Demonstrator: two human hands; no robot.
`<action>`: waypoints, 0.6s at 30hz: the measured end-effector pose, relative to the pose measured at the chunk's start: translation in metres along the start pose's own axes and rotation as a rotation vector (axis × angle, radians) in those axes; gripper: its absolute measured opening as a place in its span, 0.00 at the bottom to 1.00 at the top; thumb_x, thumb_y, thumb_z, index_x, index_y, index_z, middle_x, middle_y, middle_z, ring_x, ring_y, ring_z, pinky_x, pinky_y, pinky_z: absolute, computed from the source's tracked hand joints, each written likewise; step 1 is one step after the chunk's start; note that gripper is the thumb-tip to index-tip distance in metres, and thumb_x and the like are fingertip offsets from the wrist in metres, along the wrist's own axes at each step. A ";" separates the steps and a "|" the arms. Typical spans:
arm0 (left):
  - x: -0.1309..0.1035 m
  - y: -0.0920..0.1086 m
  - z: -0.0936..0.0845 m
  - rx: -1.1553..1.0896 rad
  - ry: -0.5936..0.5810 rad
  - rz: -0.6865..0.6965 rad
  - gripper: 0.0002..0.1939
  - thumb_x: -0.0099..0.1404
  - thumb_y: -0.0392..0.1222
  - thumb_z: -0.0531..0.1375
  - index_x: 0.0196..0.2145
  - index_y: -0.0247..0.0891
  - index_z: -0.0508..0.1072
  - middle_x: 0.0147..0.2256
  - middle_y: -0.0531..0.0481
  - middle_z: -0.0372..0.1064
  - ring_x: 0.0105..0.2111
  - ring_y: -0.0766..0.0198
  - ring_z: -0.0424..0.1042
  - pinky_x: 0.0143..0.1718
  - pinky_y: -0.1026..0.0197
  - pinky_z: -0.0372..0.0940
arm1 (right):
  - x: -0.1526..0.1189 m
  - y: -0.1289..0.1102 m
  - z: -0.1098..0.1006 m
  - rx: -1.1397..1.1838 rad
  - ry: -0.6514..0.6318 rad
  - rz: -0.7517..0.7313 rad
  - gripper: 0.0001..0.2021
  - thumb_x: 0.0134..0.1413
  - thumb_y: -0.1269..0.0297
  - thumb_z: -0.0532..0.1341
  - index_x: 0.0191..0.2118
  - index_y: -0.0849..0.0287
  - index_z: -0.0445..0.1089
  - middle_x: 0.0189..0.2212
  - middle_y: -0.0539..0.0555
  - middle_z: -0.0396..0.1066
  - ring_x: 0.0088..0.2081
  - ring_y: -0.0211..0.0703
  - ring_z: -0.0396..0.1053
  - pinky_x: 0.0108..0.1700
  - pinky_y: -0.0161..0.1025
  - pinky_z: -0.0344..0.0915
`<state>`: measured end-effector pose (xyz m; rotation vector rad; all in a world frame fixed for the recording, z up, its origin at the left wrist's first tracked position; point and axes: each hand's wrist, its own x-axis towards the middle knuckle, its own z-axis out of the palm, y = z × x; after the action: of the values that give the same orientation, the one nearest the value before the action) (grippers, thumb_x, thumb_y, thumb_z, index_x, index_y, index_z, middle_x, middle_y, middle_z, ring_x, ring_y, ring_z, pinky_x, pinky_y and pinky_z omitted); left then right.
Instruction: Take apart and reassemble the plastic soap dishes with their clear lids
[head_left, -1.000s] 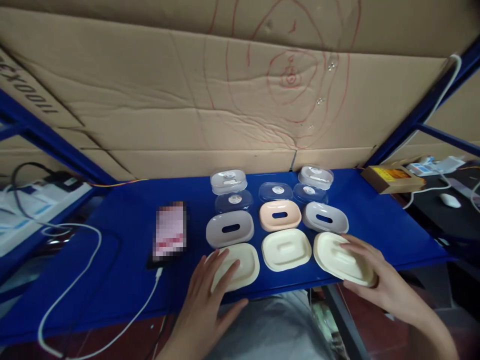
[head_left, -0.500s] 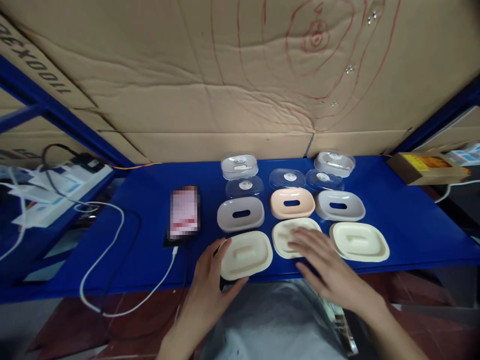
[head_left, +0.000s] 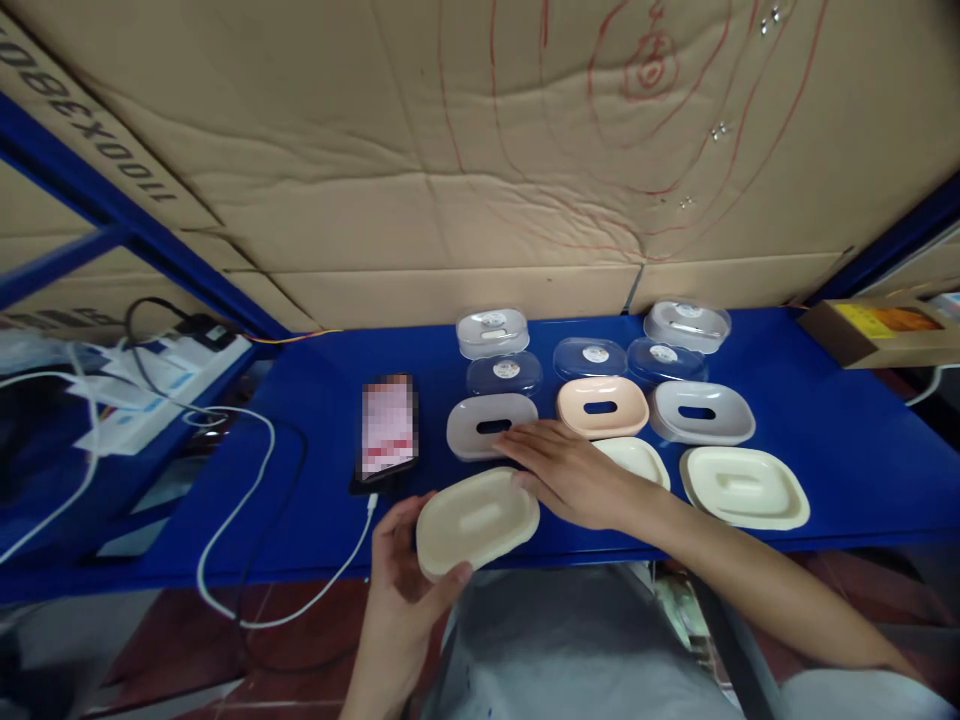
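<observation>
My left hand [head_left: 409, 570] is closed on the left end of an oval cream soap dish base [head_left: 478, 518], which is tilted and raised at the table's front edge. My right hand [head_left: 574, 472] reaches across to the left, fingers stretched out over the right end of a grey soap dish tray [head_left: 466, 428] with a slot in its middle. Its thumb is close to the cream base; whether they touch, I cannot tell. Behind my right forearm a second cream base [head_left: 636, 458] is partly hidden. A third cream base [head_left: 746, 487] lies further right.
A peach tray [head_left: 604, 400] and another grey tray [head_left: 701, 410] lie behind the bases. Clear lids [head_left: 506, 374] and two covered dishes [head_left: 491, 332] stand further back. At left are a phone [head_left: 388, 425], its white cable [head_left: 236, 500] and a power strip [head_left: 165, 390]. A cardboard box [head_left: 877, 335] is at right.
My left hand has taken hold of the left cream base and lifted it. My right hand has moved left from the middle cream base to the left grey tray. The view has shifted slightly.
</observation>
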<state>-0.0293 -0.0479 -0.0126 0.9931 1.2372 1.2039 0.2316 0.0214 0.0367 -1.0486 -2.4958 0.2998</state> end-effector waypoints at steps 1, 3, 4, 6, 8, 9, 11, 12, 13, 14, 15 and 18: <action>-0.001 -0.001 -0.001 -0.001 -0.005 0.000 0.40 0.54 0.44 0.77 0.60 0.53 0.64 0.64 0.47 0.64 0.65 0.49 0.67 0.60 0.53 0.70 | 0.004 0.004 0.002 -0.051 -0.025 -0.005 0.21 0.77 0.65 0.52 0.69 0.66 0.63 0.66 0.64 0.69 0.67 0.56 0.65 0.69 0.57 0.59; -0.003 -0.004 -0.002 -0.007 -0.019 0.001 0.40 0.54 0.43 0.77 0.60 0.52 0.65 0.65 0.46 0.64 0.65 0.49 0.67 0.60 0.53 0.70 | 0.010 0.011 0.007 -0.162 -0.066 0.001 0.19 0.75 0.70 0.53 0.65 0.66 0.67 0.62 0.64 0.72 0.64 0.57 0.68 0.66 0.58 0.61; -0.003 -0.005 -0.002 -0.011 -0.029 -0.003 0.40 0.54 0.43 0.77 0.61 0.52 0.66 0.66 0.45 0.64 0.65 0.48 0.67 0.60 0.53 0.70 | 0.011 0.015 0.009 -0.201 -0.078 0.008 0.18 0.74 0.71 0.54 0.63 0.65 0.69 0.60 0.65 0.74 0.62 0.57 0.70 0.64 0.57 0.63; -0.004 -0.006 0.002 -0.022 -0.045 -0.015 0.40 0.54 0.43 0.77 0.61 0.50 0.66 0.67 0.43 0.64 0.66 0.46 0.66 0.62 0.51 0.69 | 0.012 0.019 0.010 -0.212 -0.062 0.030 0.15 0.73 0.71 0.56 0.59 0.64 0.73 0.55 0.64 0.77 0.57 0.56 0.73 0.59 0.55 0.65; -0.003 -0.004 0.008 -0.039 -0.052 -0.034 0.42 0.54 0.43 0.77 0.63 0.50 0.66 0.68 0.43 0.63 0.68 0.45 0.64 0.64 0.48 0.67 | 0.010 0.020 0.006 -0.131 0.022 0.052 0.14 0.73 0.69 0.58 0.58 0.62 0.74 0.53 0.63 0.79 0.55 0.55 0.74 0.56 0.52 0.66; -0.002 -0.003 0.011 -0.055 -0.049 -0.042 0.43 0.54 0.43 0.77 0.64 0.51 0.65 0.69 0.43 0.63 0.68 0.45 0.64 0.66 0.48 0.66 | 0.008 0.018 0.002 -0.063 0.072 0.061 0.14 0.73 0.67 0.59 0.58 0.60 0.74 0.52 0.62 0.79 0.54 0.54 0.74 0.55 0.51 0.67; 0.002 0.001 0.017 -0.098 -0.043 -0.053 0.47 0.54 0.43 0.77 0.67 0.52 0.63 0.69 0.42 0.63 0.68 0.45 0.65 0.66 0.46 0.65 | 0.003 0.011 -0.008 0.095 0.116 0.052 0.14 0.73 0.64 0.61 0.58 0.59 0.74 0.52 0.60 0.79 0.53 0.52 0.75 0.55 0.49 0.67; 0.004 0.003 0.019 -0.122 -0.040 -0.058 0.49 0.54 0.43 0.77 0.69 0.52 0.61 0.68 0.42 0.64 0.66 0.44 0.67 0.65 0.46 0.66 | 0.000 0.006 -0.013 0.164 0.092 0.030 0.14 0.72 0.64 0.61 0.58 0.58 0.74 0.52 0.59 0.79 0.53 0.50 0.75 0.55 0.48 0.67; 0.007 0.004 0.021 -0.145 -0.042 -0.065 0.52 0.54 0.43 0.78 0.71 0.53 0.59 0.67 0.42 0.66 0.65 0.44 0.69 0.65 0.45 0.67 | -0.003 0.001 -0.018 0.211 0.047 0.003 0.14 0.72 0.64 0.61 0.59 0.57 0.74 0.52 0.59 0.79 0.53 0.49 0.75 0.55 0.48 0.67; 0.009 0.005 0.022 -0.167 -0.043 -0.071 0.54 0.54 0.43 0.78 0.72 0.55 0.57 0.66 0.42 0.67 0.64 0.44 0.70 0.64 0.45 0.68 | -0.006 -0.004 -0.023 0.233 -0.004 -0.021 0.14 0.72 0.65 0.60 0.59 0.56 0.74 0.52 0.58 0.79 0.52 0.49 0.74 0.55 0.48 0.67; 0.011 0.006 0.023 -0.189 -0.043 -0.074 0.55 0.54 0.43 0.78 0.73 0.56 0.56 0.65 0.43 0.69 0.63 0.44 0.71 0.64 0.45 0.68 | -0.008 -0.009 -0.026 0.232 -0.046 -0.037 0.14 0.73 0.66 0.60 0.59 0.56 0.73 0.52 0.58 0.79 0.52 0.48 0.74 0.55 0.48 0.66; 0.014 0.005 0.023 -0.247 -0.057 -0.076 0.59 0.53 0.44 0.79 0.74 0.56 0.53 0.62 0.44 0.73 0.63 0.45 0.71 0.64 0.46 0.68 | -0.013 -0.020 -0.030 0.153 -0.088 -0.054 0.13 0.73 0.69 0.58 0.58 0.57 0.73 0.52 0.58 0.80 0.52 0.49 0.74 0.54 0.48 0.65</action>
<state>-0.0074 -0.0313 -0.0075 0.7858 1.0433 1.2272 0.2406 -0.0008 0.0662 -0.9234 -2.5279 0.5221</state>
